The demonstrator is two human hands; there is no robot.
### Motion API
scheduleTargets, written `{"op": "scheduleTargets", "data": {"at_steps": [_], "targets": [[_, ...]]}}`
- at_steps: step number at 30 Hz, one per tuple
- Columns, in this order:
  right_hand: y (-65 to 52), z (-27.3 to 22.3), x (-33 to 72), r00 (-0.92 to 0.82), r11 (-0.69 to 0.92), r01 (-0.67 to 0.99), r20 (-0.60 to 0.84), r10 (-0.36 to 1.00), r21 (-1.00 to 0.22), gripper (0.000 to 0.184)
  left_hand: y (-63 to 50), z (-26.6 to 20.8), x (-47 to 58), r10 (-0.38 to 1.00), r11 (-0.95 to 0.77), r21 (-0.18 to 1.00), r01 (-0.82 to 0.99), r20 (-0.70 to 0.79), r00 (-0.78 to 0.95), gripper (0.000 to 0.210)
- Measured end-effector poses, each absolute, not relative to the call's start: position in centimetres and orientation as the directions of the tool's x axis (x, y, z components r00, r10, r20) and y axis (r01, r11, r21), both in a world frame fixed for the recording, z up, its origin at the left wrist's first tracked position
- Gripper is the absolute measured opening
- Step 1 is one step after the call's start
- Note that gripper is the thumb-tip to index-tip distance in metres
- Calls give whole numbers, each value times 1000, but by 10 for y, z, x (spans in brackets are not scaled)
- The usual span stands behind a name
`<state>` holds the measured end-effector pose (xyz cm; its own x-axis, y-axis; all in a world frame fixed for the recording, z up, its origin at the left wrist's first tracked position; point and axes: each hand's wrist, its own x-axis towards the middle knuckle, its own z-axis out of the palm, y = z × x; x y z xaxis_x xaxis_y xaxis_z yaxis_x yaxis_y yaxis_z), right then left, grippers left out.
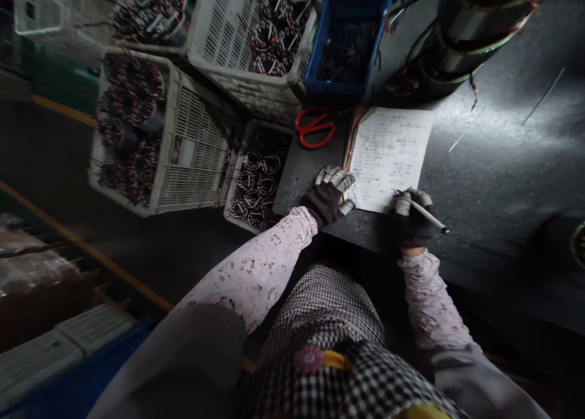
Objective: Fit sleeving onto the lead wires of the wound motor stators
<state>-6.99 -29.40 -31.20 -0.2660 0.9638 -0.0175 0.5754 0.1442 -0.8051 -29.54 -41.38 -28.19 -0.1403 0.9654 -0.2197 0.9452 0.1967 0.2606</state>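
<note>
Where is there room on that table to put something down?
The biggest bare patch of table lies right of the notebook, below the metal cylinders, around thin strips. A little one sits between the red scissors and left hand. It's crowded up by the blue bin.

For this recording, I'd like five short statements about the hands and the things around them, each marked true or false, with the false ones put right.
1. The right hand holds a pen at the notebook. True.
2. The notebook's visible page is blank. False: handwriting runs down it.
3. Red-handled scissors lie to the left of the notebook. True.
4. The left hand grips the scissors. False: it is at the notebook's lower left edge, apart from them.
5. A blue bin stands beyond the scissors, farther from the person. True.
</note>
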Motion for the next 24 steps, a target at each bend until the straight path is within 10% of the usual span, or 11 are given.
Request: {"op": "scheduleTargets", "data": {"at_steps": [10, 24], "targets": [[-283, -315, -65, -321, 346, 745, 149, 935, -570, 49, -409, -260, -287, 960, 190, 174, 966, -238, -146, 68], [-290, -303, -71, -332, 287, 659, 74, 940, -695, 44, -413, -267, -292, 958, 202, 218, 955, -246, -146, 70]]}}
